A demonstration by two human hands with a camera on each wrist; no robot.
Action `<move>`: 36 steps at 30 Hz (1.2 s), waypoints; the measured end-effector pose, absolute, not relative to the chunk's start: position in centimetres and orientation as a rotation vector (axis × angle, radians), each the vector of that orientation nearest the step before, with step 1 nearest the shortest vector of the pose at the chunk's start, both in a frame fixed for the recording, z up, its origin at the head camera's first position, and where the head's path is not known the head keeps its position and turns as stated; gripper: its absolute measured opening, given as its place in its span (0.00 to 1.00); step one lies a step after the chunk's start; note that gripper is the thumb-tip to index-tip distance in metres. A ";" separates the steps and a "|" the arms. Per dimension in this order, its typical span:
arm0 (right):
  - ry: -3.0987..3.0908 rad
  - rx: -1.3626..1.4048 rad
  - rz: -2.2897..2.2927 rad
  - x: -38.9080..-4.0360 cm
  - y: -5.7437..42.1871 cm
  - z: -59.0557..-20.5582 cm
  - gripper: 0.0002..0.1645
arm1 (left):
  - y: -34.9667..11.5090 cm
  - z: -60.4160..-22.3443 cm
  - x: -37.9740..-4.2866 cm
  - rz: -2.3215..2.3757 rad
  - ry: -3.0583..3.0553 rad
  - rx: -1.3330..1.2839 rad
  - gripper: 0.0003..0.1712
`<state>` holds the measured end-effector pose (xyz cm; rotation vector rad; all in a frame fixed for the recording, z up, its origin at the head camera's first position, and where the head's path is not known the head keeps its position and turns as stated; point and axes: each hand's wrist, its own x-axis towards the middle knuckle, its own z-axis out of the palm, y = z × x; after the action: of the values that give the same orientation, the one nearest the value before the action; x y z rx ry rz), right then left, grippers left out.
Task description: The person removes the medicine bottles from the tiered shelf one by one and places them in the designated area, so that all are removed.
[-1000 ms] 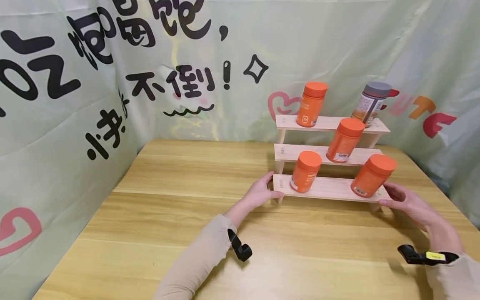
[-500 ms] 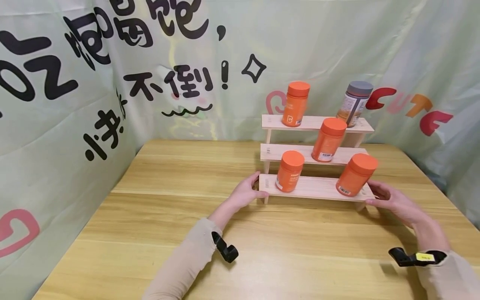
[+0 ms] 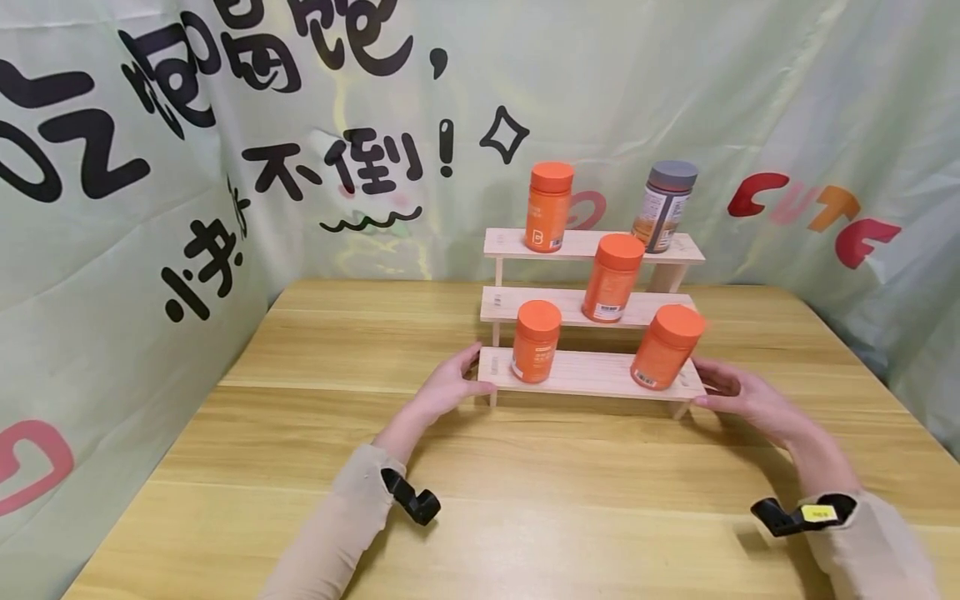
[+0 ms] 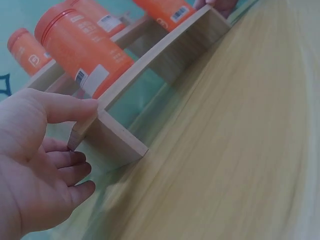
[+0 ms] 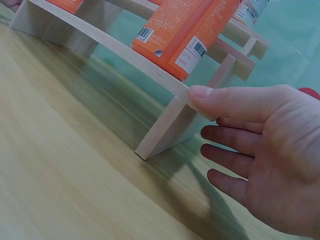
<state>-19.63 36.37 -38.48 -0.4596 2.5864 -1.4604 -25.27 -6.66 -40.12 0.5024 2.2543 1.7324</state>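
A three-tier wooden display rack [image 3: 588, 372] stands on the table. My left hand [image 3: 444, 385] grips the left end of its lowest shelf, thumb on the front edge and fingers behind the end. At the opposite end my right hand [image 3: 753, 404] pinches the corner, its thumb [image 5: 230, 102] along the front edge and its other fingers spread below. The bottom shelf bears an orange jar [image 3: 536, 343] at left and another orange jar [image 3: 666, 350] at right. A third orange jar [image 3: 612, 282] is on the middle tier. On top are one more orange jar [image 3: 549, 208] and a grey-lidded jar [image 3: 664, 208].
The wood-grain table [image 3: 360, 358] extends left of and in front of the rack. A pale printed cloth [image 3: 637, 92] hangs behind it and along the left side. Black wrist cameras sit on both sleeves.
The rack, with all its jars, has slid left along the table between both hands. Both arms moved left with it, and the red lettering on the cloth came into fuller view.
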 end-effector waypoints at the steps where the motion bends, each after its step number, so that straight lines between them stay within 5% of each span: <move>1: 2.574 -0.479 -1.483 -19.7 36.1 -38.5 0.39 | -7.1 -40.0 -25.3 1.732 2.257 0.504 0.47; 36: 2.371 -0.531 -1.597 -21.0 27.6 -38.6 0.42 | -16.8 -39.1 -24.9 1.695 2.267 0.565 0.47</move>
<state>-21.01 27.56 -38.61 -0.5307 2.3708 -1.5971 -24.86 -16.83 -39.12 0.5655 2.2672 1.6951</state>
